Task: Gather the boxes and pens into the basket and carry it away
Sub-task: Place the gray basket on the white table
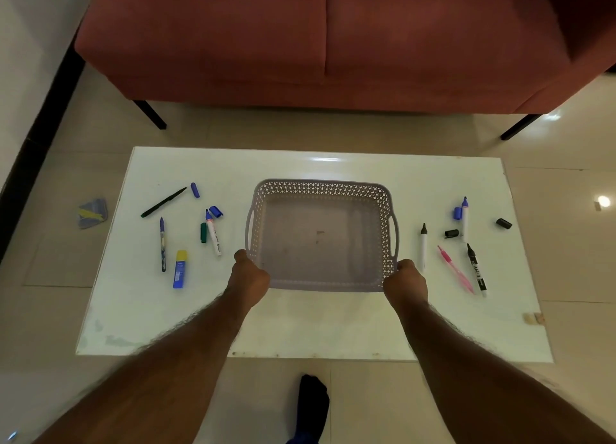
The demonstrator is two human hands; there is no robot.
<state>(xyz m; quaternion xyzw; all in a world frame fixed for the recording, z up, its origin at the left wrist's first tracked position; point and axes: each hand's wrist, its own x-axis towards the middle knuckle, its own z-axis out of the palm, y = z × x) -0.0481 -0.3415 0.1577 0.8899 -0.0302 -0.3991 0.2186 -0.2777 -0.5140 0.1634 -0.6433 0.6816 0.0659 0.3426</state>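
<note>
An empty grey perforated basket (pixel 321 190) sits in the middle of the white table (pixel 313 323). My left hand (pixel 249 275) grips its near left corner, and my right hand (pixel 405 278) grips its near right corner. Left of the basket lie a green pen (pixel 163 202), a blue pen (pixel 162 243), a white marker (pixel 213 232), a small blue and yellow box (pixel 180 269) and loose caps (pixel 195 190). To the right of the basket lie a white marker (pixel 423 243), a blue-tipped marker (pixel 464 216), a pink pen (pixel 455 269), a black marker (pixel 476 270) and black caps (pixel 503 223).
A red sofa (pixel 300 43) stands beyond the table, its black legs (pixel 150 114) on the tiled floor. A folded cloth (pixel 92 212) lies on the floor left of the table. My foot in a dark sock (pixel 311 400) is below the table's near edge.
</note>
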